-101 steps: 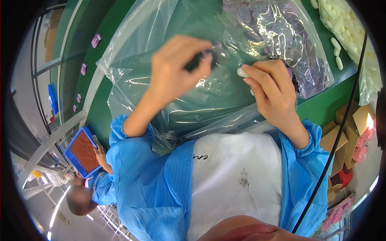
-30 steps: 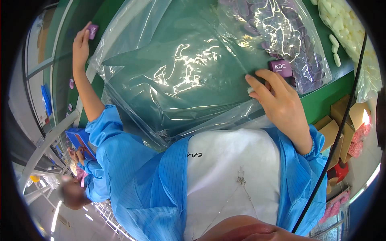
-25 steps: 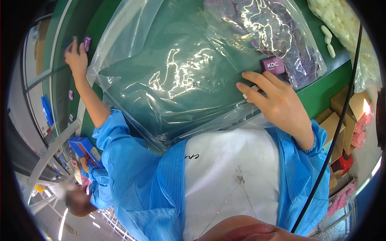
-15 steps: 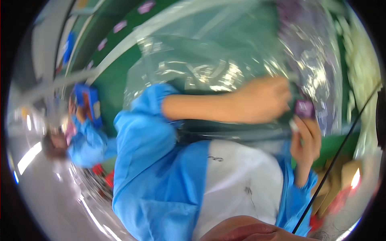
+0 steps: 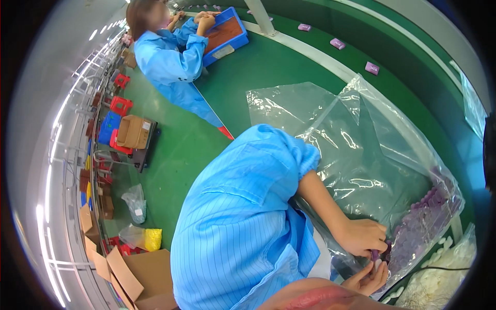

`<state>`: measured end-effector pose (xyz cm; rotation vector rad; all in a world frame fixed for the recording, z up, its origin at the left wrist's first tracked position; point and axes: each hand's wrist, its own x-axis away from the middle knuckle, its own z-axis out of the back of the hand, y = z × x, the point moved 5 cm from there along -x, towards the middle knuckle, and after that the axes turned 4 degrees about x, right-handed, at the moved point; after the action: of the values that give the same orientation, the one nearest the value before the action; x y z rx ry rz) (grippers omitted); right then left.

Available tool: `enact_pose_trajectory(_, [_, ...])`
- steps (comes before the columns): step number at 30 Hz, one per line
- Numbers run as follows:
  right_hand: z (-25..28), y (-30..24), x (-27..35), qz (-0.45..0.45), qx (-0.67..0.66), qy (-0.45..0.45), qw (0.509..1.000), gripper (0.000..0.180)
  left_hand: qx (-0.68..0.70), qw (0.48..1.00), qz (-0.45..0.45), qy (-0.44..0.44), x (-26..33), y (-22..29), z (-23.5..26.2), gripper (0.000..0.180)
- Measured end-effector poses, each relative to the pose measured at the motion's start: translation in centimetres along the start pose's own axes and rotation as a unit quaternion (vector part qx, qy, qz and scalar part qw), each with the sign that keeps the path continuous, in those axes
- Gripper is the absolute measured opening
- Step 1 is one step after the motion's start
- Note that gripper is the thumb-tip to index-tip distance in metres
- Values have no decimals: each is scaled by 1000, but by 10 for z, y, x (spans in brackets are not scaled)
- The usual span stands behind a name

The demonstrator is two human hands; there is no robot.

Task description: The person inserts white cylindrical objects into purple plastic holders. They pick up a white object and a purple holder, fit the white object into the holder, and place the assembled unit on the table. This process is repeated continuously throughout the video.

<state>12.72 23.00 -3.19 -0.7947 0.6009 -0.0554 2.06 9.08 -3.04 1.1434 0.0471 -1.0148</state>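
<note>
My left hand point(image 5: 360, 237) reaches down at the lower right, its fingers curled closed on a small purple packet point(image 5: 374, 254). Just below it, my right hand point(image 5: 370, 279) has its fingers bent toward the same spot. Something small and whitish point(image 5: 378, 264) shows at its fingertips; whether it is a fingertip cover or a loose piece, I cannot tell. A large clear plastic bag point(image 5: 356, 155) spreads over the green table, partly under my left forearm. Many small purple packets point(image 5: 419, 223) lie heaped in its right end, beside my hands.
Purple boxes point(image 5: 337, 44) lie on a green belt behind a pale rail point(image 5: 315, 51). A co-worker in a blue jacket point(image 5: 168, 59) handles a blue tray point(image 5: 226, 36). A bag of whitish pieces point(image 5: 439, 276) sits at lower right. Cartons point(image 5: 150, 274) and a loaded cart point(image 5: 135, 134) stand left.
My view has swung left, so the co-worker, floor and cartons show more. My hands now appear lower in the picture and closer together, with the left hand at the purple packet.
</note>
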Motion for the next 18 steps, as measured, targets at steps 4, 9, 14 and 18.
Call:
enact_pose_trajectory(4, [-20,-12,-15,64,-10,-90,994,25,-45,999,22,-13,-4,-4,46,23])
enact_pose_trajectory(9, [-41,-24,-32,128,37,-128,983,17,-201,972,13,-118,0,-12,72,18])
enact_pose_trajectory(14, [-48,-30,-31,138,48,-138,980,10,-121,944,102,-290,-6,-9,66,20])
enact_pose_trajectory(18, [-50,-31,-30,122,64,-137,981,9,-40,972,-1,-231,6,-27,56,28])
